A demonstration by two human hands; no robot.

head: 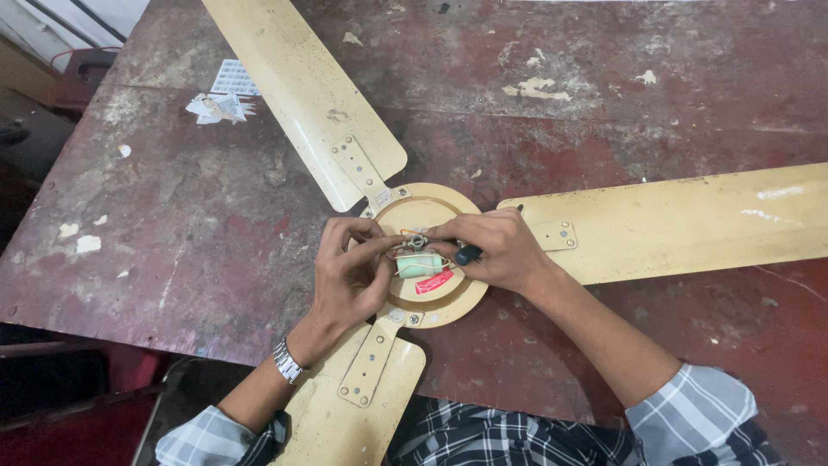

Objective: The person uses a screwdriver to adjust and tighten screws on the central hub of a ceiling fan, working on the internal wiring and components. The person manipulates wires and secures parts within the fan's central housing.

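Note:
A cream ceiling fan lies flat on a worn red table (pixel 198 224), its round motor hub (pixel 431 302) in the middle with three blades (pixel 690 220) spreading out. My left hand (pixel 349 272) rests on the hub's left side, fingertips pinching the metal nut and wires (pixel 417 242) at the centre shaft. My right hand (pixel 492 250) comes in from the right, gripping a black-handled tool (pixel 468 254) whose tip is hidden by the fingers. A pale green capacitor (pixel 420 264) and a red label (pixel 434 281) sit just below the shaft.
Torn white paper scraps (pixel 220 105) and a small printed sheet (pixel 235 78) lie at the table's far left. Paint flakes dot the surface. The table's near edge drops off by my left forearm, with a red object (pixel 69 431) below.

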